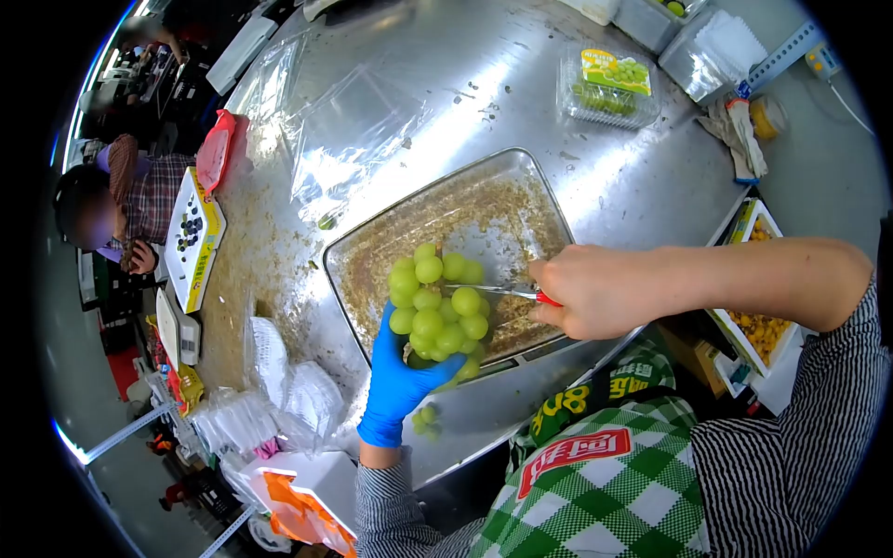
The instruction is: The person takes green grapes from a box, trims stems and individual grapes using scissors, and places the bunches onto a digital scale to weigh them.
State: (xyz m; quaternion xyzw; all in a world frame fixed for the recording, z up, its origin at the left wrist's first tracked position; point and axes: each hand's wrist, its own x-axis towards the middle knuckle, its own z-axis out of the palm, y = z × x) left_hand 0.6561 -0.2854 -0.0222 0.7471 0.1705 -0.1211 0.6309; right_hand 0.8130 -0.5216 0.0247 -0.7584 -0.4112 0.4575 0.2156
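A bunch of green grapes (437,316) rests in my left hand (400,381), which wears a blue glove and curls round its lower left side. My bare right hand (586,293) grips red-handled scissors (507,291), their metal blades reaching in among the grapes from the right. Whether the blades are apart cannot be made out. Beneath the bunch lies a shallow metal tray (372,232) with a brown-stained bottom. A few loose grapes (425,418) sit on the steel table (446,93) near my left wrist.
A clear box of green grapes (609,88) stands at the back right. Plastic film (344,121) lies at the back left. Clear plastic containers (298,381) are stacked at left. Across the table, a person (130,200) is beside a white carton (195,242). Yellow fruit (758,335) is in a box at right.
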